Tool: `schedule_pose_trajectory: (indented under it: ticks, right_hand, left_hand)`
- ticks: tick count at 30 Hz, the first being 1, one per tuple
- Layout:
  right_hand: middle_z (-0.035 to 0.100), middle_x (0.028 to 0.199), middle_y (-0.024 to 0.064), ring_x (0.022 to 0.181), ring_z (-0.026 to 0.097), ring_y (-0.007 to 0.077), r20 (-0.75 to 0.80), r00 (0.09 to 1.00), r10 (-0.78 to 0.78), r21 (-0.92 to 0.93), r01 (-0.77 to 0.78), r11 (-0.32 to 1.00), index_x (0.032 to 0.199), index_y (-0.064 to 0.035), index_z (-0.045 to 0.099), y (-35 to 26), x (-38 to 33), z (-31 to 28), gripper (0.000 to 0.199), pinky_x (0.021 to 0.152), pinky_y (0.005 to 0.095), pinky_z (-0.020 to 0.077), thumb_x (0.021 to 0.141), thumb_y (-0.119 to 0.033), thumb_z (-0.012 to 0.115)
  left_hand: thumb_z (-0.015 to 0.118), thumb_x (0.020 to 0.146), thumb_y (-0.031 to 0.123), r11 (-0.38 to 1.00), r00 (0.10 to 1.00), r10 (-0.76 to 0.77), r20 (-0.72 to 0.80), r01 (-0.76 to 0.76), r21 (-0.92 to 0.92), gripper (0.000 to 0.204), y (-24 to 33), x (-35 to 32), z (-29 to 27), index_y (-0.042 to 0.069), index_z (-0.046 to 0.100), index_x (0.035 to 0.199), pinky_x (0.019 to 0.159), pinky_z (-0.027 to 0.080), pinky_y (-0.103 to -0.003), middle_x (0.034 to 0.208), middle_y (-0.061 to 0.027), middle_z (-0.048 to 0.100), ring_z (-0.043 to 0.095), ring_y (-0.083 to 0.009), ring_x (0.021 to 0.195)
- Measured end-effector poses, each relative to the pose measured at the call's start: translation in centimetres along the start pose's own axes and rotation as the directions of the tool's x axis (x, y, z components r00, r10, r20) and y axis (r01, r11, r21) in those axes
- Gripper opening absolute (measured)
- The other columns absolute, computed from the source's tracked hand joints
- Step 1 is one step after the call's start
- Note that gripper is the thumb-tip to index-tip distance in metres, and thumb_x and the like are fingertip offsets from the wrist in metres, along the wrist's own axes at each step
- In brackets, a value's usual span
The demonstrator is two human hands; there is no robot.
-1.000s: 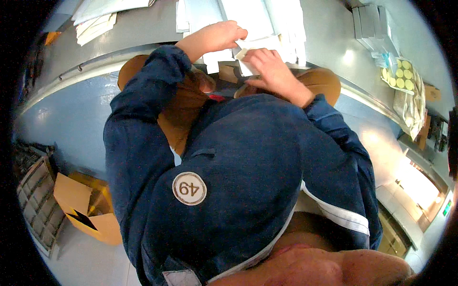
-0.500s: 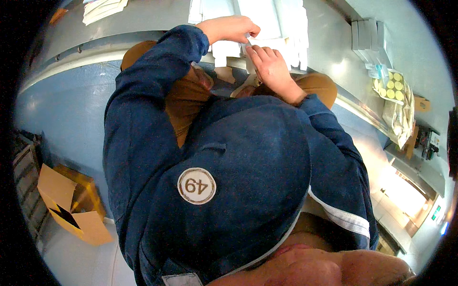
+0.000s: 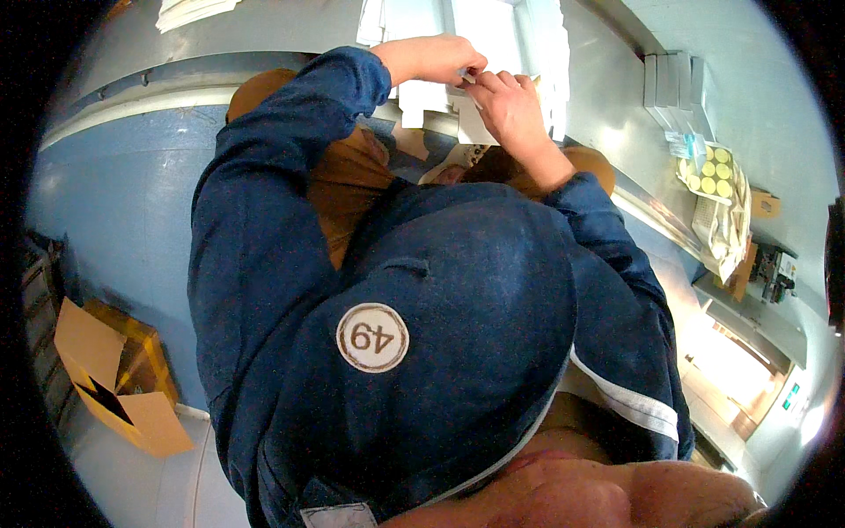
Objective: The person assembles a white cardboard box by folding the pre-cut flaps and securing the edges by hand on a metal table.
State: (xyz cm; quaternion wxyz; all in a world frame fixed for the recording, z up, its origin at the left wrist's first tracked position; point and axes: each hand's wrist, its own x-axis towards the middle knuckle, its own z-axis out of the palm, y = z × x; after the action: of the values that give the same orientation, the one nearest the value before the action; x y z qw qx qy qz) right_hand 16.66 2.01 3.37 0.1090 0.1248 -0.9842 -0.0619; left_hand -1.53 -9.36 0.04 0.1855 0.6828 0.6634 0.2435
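Left hand [image 3: 436, 57]: at about twelve o'clock in the head view, reached out over the grey worktop [image 3: 290, 31], fingers drawn narrow and pinched on the edge of a small white folded card piece [image 3: 465, 88]

Right hand [image 3: 506, 110]: just to the one o'clock side of the left hand and touching the same card piece, fingers curled close over its top edge, thumb tucked under; both hands met at the piece, fingertips all but together

White folded card piece: held between the two hands above the near edge of the worktop, at twelve o'clock; its exact shape could not be told, as the fingers covered much of it

Flat white card blanks [image 3: 493, 26]: several lay on the worktop just beyond the hands, overlapping

Stack of white sheets [image 3: 194, 9]: at eleven o'clock on the worktop, well apart from the hands

Sheet of round yellow stickers [image 3: 713, 172]: at two o'clock, on a clear bag at the right end of the bench

Flat grey boxes [image 3: 673, 84]: stood in a row near the stickers, at one to two o'clock

Open cardboard carton [image 3: 114, 387]: on the floor at eight o'clock, flaps up

Dark blue jacket sleeves [image 3: 264, 229]: filled the centre, with a round numbered badge [image 3: 372, 337] at six o'clock of centre
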Motion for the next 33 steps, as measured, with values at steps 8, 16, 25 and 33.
schedule_pose_trajectory:
  ticks: [8,16,25,33]
  right_hand:
    - [0.064,0.098,0.0032,0.092,0.063,0.0221,0.041,0.999,-0.032,-0.068,0.035,0.997,0.094,-0.0124,0.072,0.3,1.5,-0.6,0.015,0.086,0.0421,0.0459,0.082,-0.013,0.063]
    - [0.065,0.093,0.0011,0.087,0.064,0.0207,0.008,0.999,-0.035,-0.011,0.035,0.999,0.091,-0.0134,0.071,0.6,2.3,-0.6,0.012,0.081,0.0409,0.0440,0.081,-0.014,0.063]
    - [0.066,0.104,0.0078,0.096,0.066,0.0272,-0.092,0.995,0.028,0.332,0.004,0.943,0.111,-0.0124,0.067,2.8,-0.2,-5.7,0.029,0.092,0.0412,0.0454,0.083,-0.017,0.073]
    - [0.067,0.118,0.0140,0.109,0.065,0.0349,-0.009,0.923,0.385,0.554,-0.316,0.770,0.124,-0.0055,0.063,10.5,-12.5,-0.6,0.037,0.094,0.0423,0.0541,0.087,-0.008,0.068]
  left_hand:
    - [0.072,0.077,0.001,1.000,0.998,-0.001,-0.066,0.000,-0.010,0.046,-0.1,-1.9,0.7,0.007,0.058,0.120,0.088,0.051,-0.047,0.104,-0.0174,0.063,0.062,-0.0400,0.102]
    - [0.078,0.078,0.011,1.000,0.977,-0.013,-0.214,0.019,0.025,0.036,0.4,-2.7,2.1,0.004,0.062,0.110,0.086,0.053,-0.045,0.101,-0.0143,0.065,0.061,-0.0343,0.101]
    - [0.071,0.084,0.012,0.990,0.984,0.025,-0.177,0.000,0.138,0.023,1.3,-2.4,2.3,0.004,0.067,0.105,0.092,0.049,-0.042,0.103,-0.0095,0.067,0.057,-0.0321,0.101]
    - [0.065,0.077,0.000,0.996,0.985,0.036,-0.167,-0.021,0.090,0.032,1.5,-2.6,1.8,0.003,0.063,0.109,0.092,0.046,-0.044,0.104,-0.0130,0.065,0.055,-0.0363,0.102]
